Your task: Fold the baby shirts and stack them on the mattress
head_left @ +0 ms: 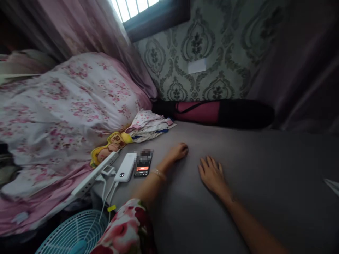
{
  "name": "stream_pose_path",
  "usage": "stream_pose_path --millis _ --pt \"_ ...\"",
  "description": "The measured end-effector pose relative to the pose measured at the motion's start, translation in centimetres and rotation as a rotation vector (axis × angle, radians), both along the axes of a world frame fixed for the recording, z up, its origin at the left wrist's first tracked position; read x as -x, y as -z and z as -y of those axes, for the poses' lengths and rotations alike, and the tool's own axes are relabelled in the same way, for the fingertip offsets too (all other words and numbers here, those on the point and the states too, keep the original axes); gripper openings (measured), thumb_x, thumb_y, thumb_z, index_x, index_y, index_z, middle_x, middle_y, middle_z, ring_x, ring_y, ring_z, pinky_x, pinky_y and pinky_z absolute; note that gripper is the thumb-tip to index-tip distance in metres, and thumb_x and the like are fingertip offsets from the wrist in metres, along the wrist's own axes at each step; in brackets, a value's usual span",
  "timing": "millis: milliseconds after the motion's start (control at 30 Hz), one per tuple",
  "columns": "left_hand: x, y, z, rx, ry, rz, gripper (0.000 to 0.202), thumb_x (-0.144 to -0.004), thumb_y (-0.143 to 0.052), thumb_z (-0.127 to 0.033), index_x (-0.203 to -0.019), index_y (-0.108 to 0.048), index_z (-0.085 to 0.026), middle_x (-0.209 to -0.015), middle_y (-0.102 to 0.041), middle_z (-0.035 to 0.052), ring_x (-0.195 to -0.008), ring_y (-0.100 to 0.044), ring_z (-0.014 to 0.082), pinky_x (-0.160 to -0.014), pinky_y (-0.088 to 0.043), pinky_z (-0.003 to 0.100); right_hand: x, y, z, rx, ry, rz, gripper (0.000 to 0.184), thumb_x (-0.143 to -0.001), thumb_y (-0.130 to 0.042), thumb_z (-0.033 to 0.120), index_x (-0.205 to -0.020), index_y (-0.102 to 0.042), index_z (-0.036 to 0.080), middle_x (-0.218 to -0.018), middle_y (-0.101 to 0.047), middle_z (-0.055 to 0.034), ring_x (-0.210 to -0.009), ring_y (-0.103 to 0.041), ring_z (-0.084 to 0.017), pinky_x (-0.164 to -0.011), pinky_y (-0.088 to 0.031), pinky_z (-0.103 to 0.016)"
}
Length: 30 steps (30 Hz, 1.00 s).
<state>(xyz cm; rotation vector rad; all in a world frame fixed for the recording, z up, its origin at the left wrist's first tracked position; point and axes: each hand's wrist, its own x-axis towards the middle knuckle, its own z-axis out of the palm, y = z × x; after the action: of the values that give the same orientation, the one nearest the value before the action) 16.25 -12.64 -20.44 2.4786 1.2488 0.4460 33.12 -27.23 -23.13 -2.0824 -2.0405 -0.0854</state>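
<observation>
My left hand (180, 151) rests on the grey flat surface (254, 169), its fingers curled in and slightly blurred; no object shows in it. Around that wrist is a pale bracelet (159, 173). To its right and nearer to me, my right hand (212, 173) lies palm down on the same surface with fingers stretched out and apart. Left of my left forearm lies a phone (145, 171) with a lit, partly pixelated screen. Beside the phone is a white power bank (125, 167) with a cable plugged into it. Neither hand touches these devices.
A white power strip (84, 181) with plugs runs along the left edge, above a blue fan (76, 234). Floral bedding (71, 98), a yellow plush item (102, 155) and folded cloth (149, 123) lie at left. A black and maroon long bag (201, 112) sits against the wall.
</observation>
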Motion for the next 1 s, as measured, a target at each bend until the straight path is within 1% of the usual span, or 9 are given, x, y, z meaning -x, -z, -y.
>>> stream_pose_path --millis 100,167,300,400,533,633,800,900,1000 --pt "2.9 -1.1 -2.2 0.056 -0.144 0.019 0.028 -0.090 -0.047 -0.028 -0.095 -0.071 -0.015 -0.087 -0.070 0.0051 -0.078 -0.062 0.0158 -0.072 -0.045 0.024 0.0 0.7 -0.4 -0.021 -0.004 0.002 0.053 -0.097 -0.028 0.037 -0.140 -0.050 0.014 -0.148 -0.040 -0.0172 -0.138 -0.031 -0.034 -0.110 -0.022 -0.055" --pt "5.2 -2.1 -3.5 0.011 -0.292 0.022 0.032 -0.091 -0.044 -0.028 -0.096 -0.071 -0.012 -0.086 -0.070 0.0078 -0.078 -0.062 0.0175 -0.070 -0.044 0.026 0.1 0.8 -0.5 -0.024 -0.009 -0.005 0.054 -0.096 -0.028 0.037 -0.140 -0.050 0.014 -0.148 -0.041 -0.0172 -0.138 -0.031 -0.034 -0.110 -0.022 -0.055" --pt "10.2 -5.0 -5.2 -0.120 -0.621 0.022 0.039 -0.093 -0.035 -0.024 -0.101 -0.068 -0.004 -0.096 -0.068 0.0182 -0.089 -0.061 0.0247 -0.076 -0.043 0.033 0.2 0.6 -0.4 -0.028 -0.011 -0.012 0.054 -0.097 -0.026 0.037 -0.139 -0.051 0.014 -0.148 -0.041 -0.0167 -0.137 -0.032 -0.034 -0.110 -0.022 -0.054" --pt "13.8 -7.4 -6.0 -0.232 -0.810 0.023 0.044 -0.094 -0.028 -0.022 -0.111 -0.063 0.000 -0.110 -0.062 0.0259 -0.103 -0.057 0.0316 -0.085 -0.040 0.040 0.2 0.4 -0.3 -0.029 -0.005 -0.017 0.054 -0.096 -0.026 0.036 -0.139 -0.051 0.014 -0.148 -0.041 -0.0170 -0.137 -0.032 -0.034 -0.110 -0.022 -0.054" --pt "17.9 -9.6 -7.0 -0.467 -1.037 -0.028 0.038 -0.091 -0.041 -0.026 -0.114 -0.064 -0.007 -0.117 -0.059 0.0239 -0.114 -0.049 0.0357 -0.095 -0.034 0.046 0.2 0.3 -0.3 -0.023 -0.007 -0.026 0.055 -0.096 -0.027 0.036 -0.139 -0.051 0.014 -0.147 -0.041 -0.0180 -0.137 -0.031 -0.035 -0.110 -0.021 -0.055" --pt "20.2 -10.1 -7.6 -0.419 -1.098 -0.068 0.037 -0.088 -0.049 -0.033 -0.112 -0.065 -0.010 -0.120 -0.059 0.0233 -0.116 -0.046 0.0395 -0.095 -0.034 0.051 0.3 0.2 -0.4 -0.011 -0.006 -0.035 0.055 -0.096 -0.026 0.036 -0.139 -0.051 0.013 -0.148 -0.040 -0.0181 -0.137 -0.031 -0.035 -0.110 -0.021 -0.056" --pt "22.2 -9.5 -8.1 -0.229 -1.086 -0.109 0.044 -0.080 -0.061 -0.047 -0.110 -0.067 -0.014 -0.116 -0.062 0.0227 -0.117 -0.047 0.0429 -0.093 -0.034 0.054 0.3 0.1 -0.3 0.004 0.002 -0.048 0.055 -0.095 -0.028 0.036 -0.140 -0.050 0.015 -0.149 -0.040 -0.0168 -0.138 -0.030 -0.034 -0.111 -0.020 -0.054" --pt "22.7 -9.2 -8.2 -0.234 -1.085 -0.099 0.045 -0.081 -0.060 -0.044 -0.114 -0.066 -0.015 -0.115 -0.064 0.0227 -0.116 -0.049 0.0420 -0.092 -0.036 0.053 0.3 0.0 -0.2 0.007 0.003 -0.043 0.054 -0.096 -0.029 0.036 -0.141 -0.050 0.015 -0.149 -0.040 -0.0169 -0.138 -0.030 -0.034 -0.111 -0.021 -0.054" --pt "22.6 -9.4 -8.5 -0.254 -1.077 -0.098 0.038 -0.083 -0.055 -0.037 -0.111 -0.068 -0.015 -0.112 -0.065 0.0221 -0.111 -0.053 0.0408 -0.090 -0.037 0.052 0.3 -0.1 -0.2 0.014 0.001 -0.032 0.053 -0.097 -0.029 0.036 -0.141 -0.050 0.015 -0.149 -0.040 -0.0168 -0.139 -0.030 -0.034 -0.111 -0.021 -0.053"
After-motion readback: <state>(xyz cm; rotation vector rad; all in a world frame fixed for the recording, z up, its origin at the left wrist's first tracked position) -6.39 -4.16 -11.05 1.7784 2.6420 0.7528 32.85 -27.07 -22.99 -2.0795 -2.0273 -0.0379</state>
